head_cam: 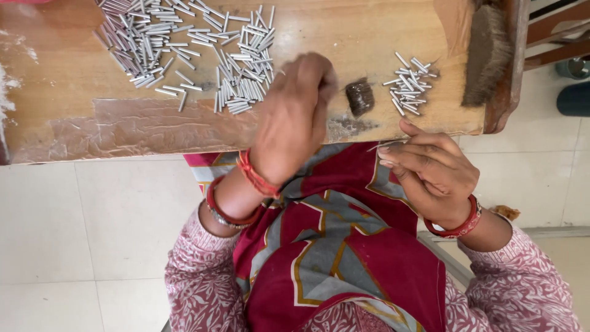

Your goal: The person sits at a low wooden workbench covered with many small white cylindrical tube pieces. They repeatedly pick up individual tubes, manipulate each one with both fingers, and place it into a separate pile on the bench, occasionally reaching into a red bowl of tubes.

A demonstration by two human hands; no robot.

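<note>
My left hand point(295, 117) hovers over the wooden board point(80, 80), fingers pinched together just left of a small dark wad point(360, 97); whether anything is between the fingertips is hidden. My right hand point(430, 172) is near the board's front edge, pinching a thin silver pin point(384, 144). A large heap of short silver tubes point(190, 43) lies at the board's back left. A smaller pile of tubes point(409, 85) sits to the right of the wad.
A brown bristle brush point(488, 52) rests along the board's right edge. Shiny tape point(141, 126) covers the board's front left. White floor tiles point(74, 240) lie below. My lap, in red and grey cloth point(332, 246), is under the hands.
</note>
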